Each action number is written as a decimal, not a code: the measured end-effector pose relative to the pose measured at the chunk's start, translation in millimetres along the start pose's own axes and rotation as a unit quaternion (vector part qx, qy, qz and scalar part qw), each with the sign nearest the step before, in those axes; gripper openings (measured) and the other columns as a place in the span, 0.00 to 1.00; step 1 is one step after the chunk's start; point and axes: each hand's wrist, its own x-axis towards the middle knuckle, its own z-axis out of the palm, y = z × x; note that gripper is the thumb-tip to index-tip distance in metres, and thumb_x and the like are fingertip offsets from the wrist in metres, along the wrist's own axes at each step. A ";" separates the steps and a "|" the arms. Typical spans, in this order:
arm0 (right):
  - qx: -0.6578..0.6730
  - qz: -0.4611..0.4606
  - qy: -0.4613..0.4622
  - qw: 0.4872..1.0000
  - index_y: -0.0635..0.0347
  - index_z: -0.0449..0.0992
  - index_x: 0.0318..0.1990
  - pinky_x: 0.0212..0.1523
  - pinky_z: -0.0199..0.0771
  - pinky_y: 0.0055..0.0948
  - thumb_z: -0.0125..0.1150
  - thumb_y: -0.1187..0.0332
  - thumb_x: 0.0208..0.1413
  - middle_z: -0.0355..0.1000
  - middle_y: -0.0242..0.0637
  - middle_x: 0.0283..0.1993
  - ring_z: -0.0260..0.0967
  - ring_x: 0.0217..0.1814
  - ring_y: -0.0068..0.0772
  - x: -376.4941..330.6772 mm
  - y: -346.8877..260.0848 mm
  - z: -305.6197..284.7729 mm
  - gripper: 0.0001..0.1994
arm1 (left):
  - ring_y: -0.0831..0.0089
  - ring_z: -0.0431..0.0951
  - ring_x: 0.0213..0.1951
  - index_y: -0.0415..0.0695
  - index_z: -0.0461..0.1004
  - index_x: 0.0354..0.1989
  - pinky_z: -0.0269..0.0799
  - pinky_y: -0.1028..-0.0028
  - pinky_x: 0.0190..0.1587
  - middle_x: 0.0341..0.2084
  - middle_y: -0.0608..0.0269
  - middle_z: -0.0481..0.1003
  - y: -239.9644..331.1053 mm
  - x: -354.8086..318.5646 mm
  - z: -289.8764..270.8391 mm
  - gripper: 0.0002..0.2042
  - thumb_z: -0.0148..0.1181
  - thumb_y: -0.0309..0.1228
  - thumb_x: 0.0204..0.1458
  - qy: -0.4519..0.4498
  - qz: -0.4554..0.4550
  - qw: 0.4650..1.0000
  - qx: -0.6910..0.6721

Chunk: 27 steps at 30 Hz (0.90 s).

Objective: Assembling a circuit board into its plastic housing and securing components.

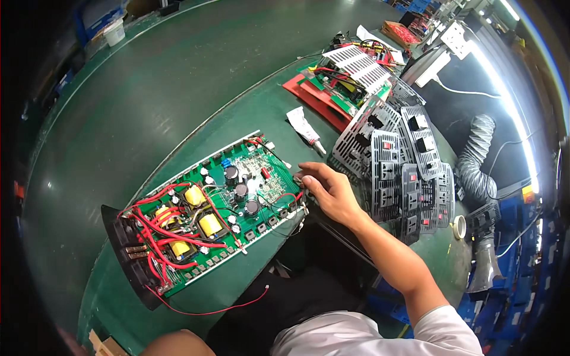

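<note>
A long green circuit board (217,178) lies slanted on the green table, with silvery metal rails along its edges. Yellow-wrapped transformers (209,225), black round capacitors (241,191) and thick red wires (155,228) crowd its top. At its left end stands a black end panel with fans (126,255). My right hand (335,196) is at the board's right end, near its wire leads. Its thumb and forefinger are closed together around something small that I cannot make out. My left hand is out of view.
Right of my hand lies a pile of grey slotted panels (386,178) with sockets and switches. Behind it sits another board under a white vented cover (356,65). A white tube (306,130) lies between. A tape roll (459,226) and flexible duct (477,157) are further right.
</note>
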 end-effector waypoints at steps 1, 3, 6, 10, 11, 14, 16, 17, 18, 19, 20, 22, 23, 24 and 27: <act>-0.014 0.006 -0.008 1.000 0.70 0.70 0.59 0.53 0.75 0.26 0.54 0.71 0.69 0.79 0.42 0.49 0.75 0.52 0.25 1.6 1.3 5.8 0.16 | 0.72 0.73 0.35 0.47 0.79 0.35 0.68 0.66 0.47 0.31 0.63 0.75 4.2 9.9 8.5 0.11 0.61 0.42 0.55 0.009 -0.001 1.000 0.020; -0.012 0.005 -0.023 1.000 0.69 0.72 0.58 0.51 0.76 0.26 0.55 0.71 0.68 0.80 0.41 0.47 0.76 0.49 0.25 2.9 16.5 25.4 0.15 | 0.74 0.73 0.34 0.48 0.80 0.33 0.68 0.67 0.48 0.30 0.64 0.75 14.4 18.2 21.7 0.11 0.61 0.43 0.55 0.003 -0.013 0.998 0.061; -0.010 0.005 0.036 0.999 0.69 0.77 0.50 0.43 0.78 0.30 0.56 0.72 0.65 0.80 0.46 0.41 0.78 0.40 0.29 -0.1 -8.3 26.6 0.11 | 0.73 0.75 0.25 0.49 0.74 0.26 0.71 0.67 0.43 0.23 0.65 0.77 105.4 93.7 75.5 0.27 0.38 0.56 0.64 -0.020 -0.150 0.967 -0.206; -0.052 -0.018 0.243 0.968 0.61 0.78 0.54 0.37 0.70 0.20 0.56 0.65 0.66 0.80 0.36 0.42 0.71 0.34 0.19 11.6 29.5 -6.0 0.14 | 0.72 0.75 0.27 0.49 0.75 0.29 0.71 0.67 0.40 0.25 0.64 0.77 144.4 69.4 17.0 0.18 0.45 0.47 0.59 -0.054 -0.252 0.965 -0.057; -0.079 -0.021 0.251 0.965 0.61 0.78 0.54 0.37 0.70 0.20 0.56 0.65 0.66 0.80 0.36 0.42 0.71 0.34 0.19 13.8 29.9 -15.9 0.14 | 0.71 0.76 0.28 0.48 0.75 0.30 0.71 0.67 0.39 0.26 0.63 0.77 130.4 64.9 37.3 0.15 0.46 0.45 0.57 -0.045 -0.244 0.966 -0.068; -0.040 -0.006 0.039 0.998 0.67 0.74 0.57 0.45 0.79 0.28 0.52 0.69 0.68 0.79 0.41 0.41 0.76 0.42 0.25 3.5 -19.3 21.7 0.15 | 0.71 0.76 0.30 0.48 0.75 0.33 0.71 0.67 0.37 0.27 0.62 0.77 130.3 64.3 45.1 0.09 0.52 0.38 0.53 -0.034 -0.223 0.973 -0.048; -0.028 0.021 0.050 0.998 0.68 0.74 0.56 0.45 0.75 0.25 0.52 0.70 0.68 0.80 0.40 0.45 0.75 0.44 0.23 0.7 -15.1 19.1 0.14 | 0.70 0.77 0.31 0.47 0.76 0.35 0.71 0.66 0.35 0.28 0.61 0.77 116.4 68.5 74.8 0.07 0.55 0.34 0.50 -0.001 -0.179 0.980 -0.089; -0.024 0.021 0.029 0.999 0.67 0.75 0.57 0.46 0.74 0.22 0.53 0.70 0.68 0.78 0.35 0.47 0.74 0.46 0.21 -1.2 4.3 20.5 0.14 | 0.70 0.77 0.31 0.47 0.76 0.36 0.71 0.66 0.35 0.28 0.61 0.76 116.9 73.1 85.8 0.07 0.57 0.31 0.48 0.002 -0.165 0.982 -0.091; -0.019 0.008 0.018 1.000 0.66 0.74 0.57 0.46 0.75 0.22 0.52 0.71 0.69 0.78 0.36 0.48 0.74 0.46 0.22 -3.9 18.2 25.4 0.14 | 0.70 0.77 0.32 0.47 0.76 0.37 0.71 0.66 0.34 0.29 0.60 0.76 116.8 79.6 96.6 0.08 0.59 0.29 0.47 0.004 -0.150 0.984 -0.094; -0.002 0.005 0.012 1.000 0.67 0.74 0.57 0.46 0.75 0.23 0.53 0.71 0.69 0.78 0.37 0.48 0.74 0.46 0.22 -3.7 13.1 22.2 0.14 | 0.69 0.77 0.33 0.47 0.76 0.38 0.71 0.66 0.33 0.29 0.60 0.76 114.4 89.3 100.9 0.10 0.60 0.27 0.45 0.022 -0.124 0.986 -0.107; -0.050 -0.011 0.012 0.999 0.67 0.73 0.57 0.46 0.75 0.23 0.53 0.70 0.69 0.78 0.37 0.48 0.74 0.47 0.22 -3.1 8.7 18.6 0.14 | 0.69 0.77 0.33 0.47 0.76 0.39 0.71 0.66 0.32 0.30 0.60 0.76 113.7 100.8 105.7 0.11 0.62 0.24 0.44 0.035 -0.100 0.988 -0.116; -0.031 -0.011 0.008 0.999 0.67 0.73 0.57 0.47 0.76 0.24 0.54 0.71 0.68 0.79 0.37 0.48 0.74 0.48 0.22 -5.7 5.4 11.8 0.14 | 0.67 0.76 0.35 0.44 0.74 0.44 0.71 0.61 0.37 0.36 0.56 0.75 27.0 69.9 57.8 0.15 0.66 0.32 0.47 -0.144 0.142 0.979 0.013; -0.020 -0.018 0.008 1.000 0.67 0.73 0.57 0.48 0.76 0.24 0.55 0.72 0.68 0.79 0.38 0.48 0.74 0.49 0.22 -7.1 7.3 12.5 0.14 | 0.67 0.76 0.35 0.44 0.74 0.44 0.71 0.61 0.37 0.36 0.56 0.75 29.8 81.4 57.6 0.15 0.66 0.32 0.47 -0.140 0.156 0.978 0.005; 0.014 0.026 -0.003 1.000 0.67 0.73 0.57 0.50 0.76 0.26 0.56 0.72 0.67 0.79 0.39 0.48 0.75 0.50 0.23 -7.5 -4.1 10.4 0.14 | 0.62 0.77 0.37 0.40 0.72 0.47 0.72 0.59 0.39 0.38 0.53 0.75 35.2 94.9 57.8 0.17 0.65 0.30 0.49 -0.137 0.151 0.978 -0.036; -0.002 0.001 0.014 1.000 0.68 0.73 0.57 0.52 0.76 0.28 0.57 0.73 0.66 0.79 0.41 0.49 0.76 0.50 0.26 -7.4 1.5 0.5 0.14 | 0.47 0.78 0.43 0.28 0.67 0.55 0.76 0.53 0.46 0.45 0.42 0.75 61.6 133.0 51.0 0.22 0.63 0.26 0.55 -0.154 0.130 0.970 -0.135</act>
